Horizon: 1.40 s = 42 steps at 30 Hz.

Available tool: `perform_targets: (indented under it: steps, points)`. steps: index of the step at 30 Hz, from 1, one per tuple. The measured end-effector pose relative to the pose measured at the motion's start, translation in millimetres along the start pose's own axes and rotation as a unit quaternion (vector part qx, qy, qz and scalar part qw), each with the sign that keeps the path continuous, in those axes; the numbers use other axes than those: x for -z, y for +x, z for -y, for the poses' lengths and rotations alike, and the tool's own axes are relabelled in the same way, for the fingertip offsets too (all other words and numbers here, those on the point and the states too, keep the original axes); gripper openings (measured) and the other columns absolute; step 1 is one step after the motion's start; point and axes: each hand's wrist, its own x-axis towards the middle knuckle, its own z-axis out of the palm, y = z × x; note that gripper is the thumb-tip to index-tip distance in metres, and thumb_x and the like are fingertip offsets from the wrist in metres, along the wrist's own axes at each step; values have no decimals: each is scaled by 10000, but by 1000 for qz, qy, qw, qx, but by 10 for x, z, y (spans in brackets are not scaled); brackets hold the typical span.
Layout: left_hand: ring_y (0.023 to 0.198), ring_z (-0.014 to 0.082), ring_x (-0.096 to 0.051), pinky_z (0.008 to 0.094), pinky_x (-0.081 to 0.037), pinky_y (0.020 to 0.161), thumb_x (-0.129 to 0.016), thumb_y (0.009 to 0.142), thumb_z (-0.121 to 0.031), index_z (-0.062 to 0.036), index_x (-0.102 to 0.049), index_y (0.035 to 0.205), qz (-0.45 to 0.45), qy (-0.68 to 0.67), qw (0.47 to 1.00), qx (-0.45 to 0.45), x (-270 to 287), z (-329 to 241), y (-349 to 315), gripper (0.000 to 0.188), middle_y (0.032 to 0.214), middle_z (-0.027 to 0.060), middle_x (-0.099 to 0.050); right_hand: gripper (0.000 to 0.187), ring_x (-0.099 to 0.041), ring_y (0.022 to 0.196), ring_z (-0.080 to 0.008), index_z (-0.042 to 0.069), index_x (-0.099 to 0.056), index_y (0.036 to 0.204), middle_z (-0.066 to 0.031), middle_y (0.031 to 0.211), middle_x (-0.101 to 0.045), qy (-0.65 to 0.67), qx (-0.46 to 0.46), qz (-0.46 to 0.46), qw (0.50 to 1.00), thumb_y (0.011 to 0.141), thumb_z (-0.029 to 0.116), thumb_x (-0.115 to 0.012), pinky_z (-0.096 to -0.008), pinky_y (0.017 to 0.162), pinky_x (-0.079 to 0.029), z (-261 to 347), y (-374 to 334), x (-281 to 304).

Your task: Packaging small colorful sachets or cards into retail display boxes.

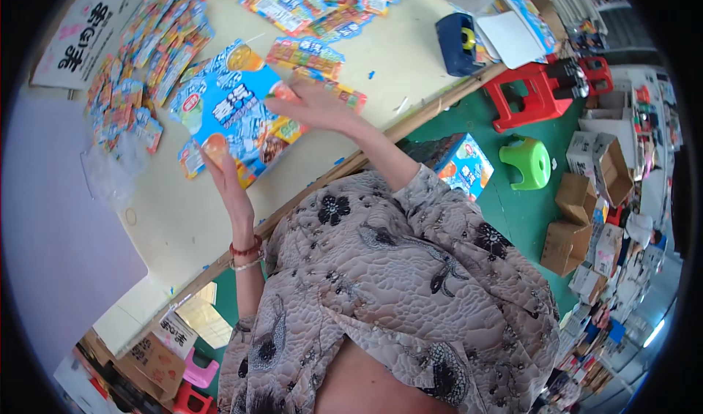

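Observation:
A blue printed box (242,95) with fruit pictures sits at an angle over the pale table, between my two hands. My left hand (228,183) has its fingers straight along the box's near left end and holds it there. At the opposite end, my right hand (318,106) grips the edge, with thumb and fingers spread along it. Part of the fingers on both hands is hidden, and so is the underside of the box. Colourful flat packets (304,51) lie just beyond the box, close to my right hand.
Heaps of similar packets (172,40) cover the far left of the table, near a clear plastic bag (113,169). A dark blue tape dispenser (458,44) stands at the far right. Beyond the wooden table edge (417,125) are a red stool (527,95), a green stool (526,163) and another blue carton (465,166).

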Motion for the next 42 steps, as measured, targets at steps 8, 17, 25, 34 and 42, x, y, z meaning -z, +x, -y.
perform_targets:
  steps: [8, 17, 25, 34, 42]
  points:
    - [1443, 315, -14, 435, -68, 1152, -602, 848, -260, 24, -35, 1487, 258, -4, 945, -202, -433, -770, -373, 901, 1560, 205, 4, 866, -518, 1162, -205, 100, -233, 1457, -89, 1305, -477, 428, -13, -120, 896, 783, 331, -725, -357, 985, -435, -532, -1304, 237]
    - [1431, 309, -164, 404, -149, 1146, -578, 893, -162, -5, -208, 1475, 539, -35, 775, -327, -1217, -771, -109, 708, 1545, 164, -179, 641, -510, 1190, -276, 98, -275, 1420, -122, 1310, -470, 505, 125, -435, 735, 863, 132, -592, -447, 968, -469, -1791, -2979, 324]
    - [1309, 265, -391, 384, -352, 1037, -587, 901, -121, -51, -402, 1392, 447, -10, 863, -234, -1203, -518, -6, 529, 1410, 132, -417, 462, -540, 1145, -212, 44, -412, 1335, -82, 1233, -529, 483, -35, -545, 684, 906, 126, -563, -378, 947, -467, -2581, -3245, 181]
    - [1305, 265, -392, 383, -368, 1028, -586, 904, -120, -52, -422, 1375, 413, 23, 887, -203, -1177, -458, -119, 503, 1401, 124, -412, 546, -589, 1084, -205, 64, -403, 1352, -55, 1241, -544, 510, -89, -529, 672, 883, 250, -611, -371, 944, -455, -2400, -3241, 262]
    - [1312, 337, -365, 431, -349, 1050, -594, 900, -135, -56, -414, 1381, 356, 130, 867, -325, -1309, -445, -150, 519, 1421, 167, -364, 703, -421, 1280, -275, 76, -325, 1429, -128, 1397, -431, 495, -129, -557, 654, 927, 559, -422, -420, 1016, -358, -2660, -3452, 115]
